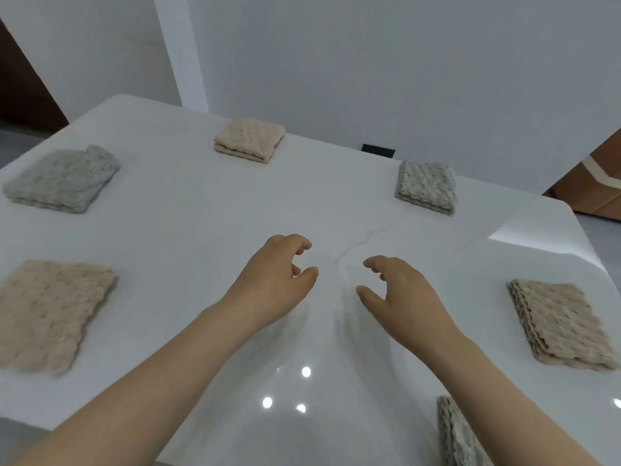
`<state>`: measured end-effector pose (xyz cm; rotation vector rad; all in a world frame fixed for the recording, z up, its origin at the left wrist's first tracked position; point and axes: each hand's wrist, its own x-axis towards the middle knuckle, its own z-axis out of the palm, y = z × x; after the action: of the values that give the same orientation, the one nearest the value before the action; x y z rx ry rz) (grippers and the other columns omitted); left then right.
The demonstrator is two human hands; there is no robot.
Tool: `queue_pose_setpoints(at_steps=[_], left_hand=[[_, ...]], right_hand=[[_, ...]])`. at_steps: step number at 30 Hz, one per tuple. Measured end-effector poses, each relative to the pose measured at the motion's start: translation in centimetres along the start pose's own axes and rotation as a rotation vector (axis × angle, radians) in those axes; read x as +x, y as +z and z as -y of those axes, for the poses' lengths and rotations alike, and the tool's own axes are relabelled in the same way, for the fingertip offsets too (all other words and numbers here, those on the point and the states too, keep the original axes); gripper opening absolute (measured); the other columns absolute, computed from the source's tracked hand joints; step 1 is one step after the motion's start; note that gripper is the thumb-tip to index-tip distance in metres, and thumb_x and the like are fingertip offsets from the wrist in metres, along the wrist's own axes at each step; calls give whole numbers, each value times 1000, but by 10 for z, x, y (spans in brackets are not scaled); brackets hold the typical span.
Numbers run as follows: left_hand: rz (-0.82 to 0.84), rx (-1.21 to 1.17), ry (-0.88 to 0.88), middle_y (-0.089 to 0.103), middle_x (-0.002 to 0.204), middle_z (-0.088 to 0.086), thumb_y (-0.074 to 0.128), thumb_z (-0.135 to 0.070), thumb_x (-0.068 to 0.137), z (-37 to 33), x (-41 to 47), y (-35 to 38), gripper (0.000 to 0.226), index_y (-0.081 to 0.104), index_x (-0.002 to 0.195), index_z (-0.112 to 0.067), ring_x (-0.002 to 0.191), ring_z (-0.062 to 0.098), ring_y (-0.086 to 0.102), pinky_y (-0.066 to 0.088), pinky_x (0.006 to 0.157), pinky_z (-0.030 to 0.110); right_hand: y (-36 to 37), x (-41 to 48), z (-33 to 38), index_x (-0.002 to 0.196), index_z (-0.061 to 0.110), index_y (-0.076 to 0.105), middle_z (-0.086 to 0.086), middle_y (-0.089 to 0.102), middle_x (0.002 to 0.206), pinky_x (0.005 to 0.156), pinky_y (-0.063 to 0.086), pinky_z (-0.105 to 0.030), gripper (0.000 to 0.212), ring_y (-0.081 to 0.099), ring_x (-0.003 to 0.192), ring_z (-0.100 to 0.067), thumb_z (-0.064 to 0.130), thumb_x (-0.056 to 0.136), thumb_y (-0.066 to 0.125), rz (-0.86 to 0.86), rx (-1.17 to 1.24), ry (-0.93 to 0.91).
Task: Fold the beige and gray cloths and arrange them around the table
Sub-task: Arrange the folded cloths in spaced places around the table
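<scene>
Fingers [304,245] on left hand [272,280] and right hand [403,297] hang loosely curled, gripping nothing. Everything looks folded; I'd just square up the near-right gray cloth [455,432].

Even bright light, ceiling-lamp glare on glossy table [235,213], blurred warped edges

This looks like a plain room in a home, probably a dining area. A glossy white counter [201,210] with a faint marble vein carries folded cloths [249,139] spaced round its edges. Bare white walls [369,62] stand behind, with dark brown woodwork [23,92] at the left and right edges.
</scene>
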<state>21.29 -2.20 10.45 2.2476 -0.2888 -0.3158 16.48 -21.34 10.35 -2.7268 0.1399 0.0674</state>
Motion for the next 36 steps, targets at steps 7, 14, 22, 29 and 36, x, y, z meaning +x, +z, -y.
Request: queue_pose_setpoints(at_steps=[7, 14, 22, 29, 36], left_hand=[[-23, -20, -91, 47, 121, -12, 54, -31, 91, -48, -36, -55, 34, 49, 124, -29, 94, -2, 56, 41, 79, 19], [-41, -45, -105, 46, 121, -13, 53, -31, 91, -49, -62, -94, 34, 49, 125, -29, 94, -2, 55, 41, 78, 17], [-17, 0, -159, 50, 120, -9, 53, -30, 91, 24, -102, -175, 37, 48, 127, -26, 98, 7, 57, 47, 86, 23], [41, 47, -183, 52, 115, -8, 54, -30, 90, 94, -128, -241, 35, 49, 125, -24, 92, 7, 54, 44, 80, 20], [69, 57, -216, 51, 116, -8, 52, -29, 90, 130, -135, -264, 36, 50, 126, -24, 95, 8, 50, 43, 85, 22]], right_hand=[[-62, -24, 42, 136, 21, 44, 4, 52, 132, 96, 39, -24, 45, 50, 121, -14, 32, 94, 53, 119, 11, -22], [-80, -30, 93, 137, 21, 44, 4, 52, 133, 97, 39, -25, 45, 49, 122, -14, 33, 94, 52, 111, 0, -72], [-37, -41, 202, 139, 21, 41, 4, 49, 136, 98, 36, -22, 45, 46, 126, -13, 31, 96, 48, 192, -31, -103], [1, -51, 290, 139, 21, 41, 5, 50, 134, 96, 36, -21, 45, 47, 124, -12, 32, 96, 47, 243, -21, -92], [25, -47, 329, 139, 22, 41, 4, 51, 132, 95, 39, -23, 45, 48, 123, -14, 32, 96, 47, 315, -37, -97]])
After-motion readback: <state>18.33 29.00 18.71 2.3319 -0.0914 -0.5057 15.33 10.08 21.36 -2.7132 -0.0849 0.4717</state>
